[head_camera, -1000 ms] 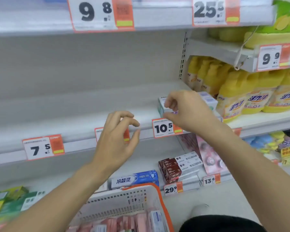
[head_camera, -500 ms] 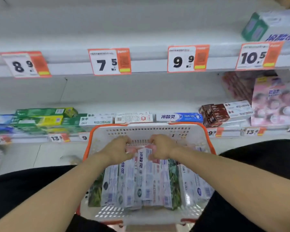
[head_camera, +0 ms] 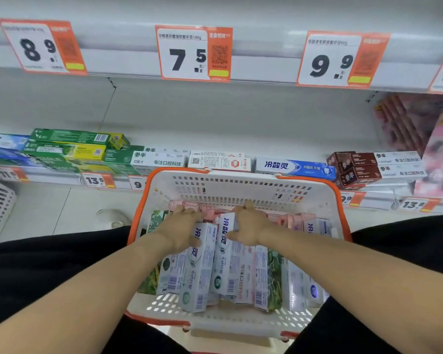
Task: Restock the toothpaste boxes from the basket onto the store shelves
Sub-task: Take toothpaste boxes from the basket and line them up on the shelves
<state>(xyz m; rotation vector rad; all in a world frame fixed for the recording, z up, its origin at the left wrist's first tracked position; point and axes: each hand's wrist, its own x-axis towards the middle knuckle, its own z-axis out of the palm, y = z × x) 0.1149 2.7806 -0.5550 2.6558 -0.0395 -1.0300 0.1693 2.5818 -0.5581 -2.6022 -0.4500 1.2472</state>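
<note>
Right fingers: the right hand (head_camera: 251, 227) sits over a white toothpaste box (head_camera: 224, 254), thumb against its side face and fingers curled over the far end; it appears to grip that box, though the fingertips are hidden.
Left fingers: the left hand (head_camera: 182, 229) lies on the neighbouring white box (head_camera: 198, 267), fingers bent over its top end; whether they pinch it or only rest on it I cannot tell.
Key relation: both boxes lie directly beneath the hands, long axes running 12 to 6 o'clock, so a lift would likely go straight up and toward 12. The right hand looks the better seated.
Task's things: the toothpaste boxes are packed side by side in the basket (head_camera: 241, 185), on the person's lap, at 6 o'clock from the shelves.
Materials: the boxes are slim rectangular cartons, glossy printed card, probably light and rigid; pink ones lie at the far end. The basket is perforated white plastic with an orange rim.
Shelves: the lower shelf (head_camera: 62, 178) holds cartons laid lengthwise; the upper shelf edge (head_camera: 266, 70) carries price tags (head_camera: 193, 53).
</note>
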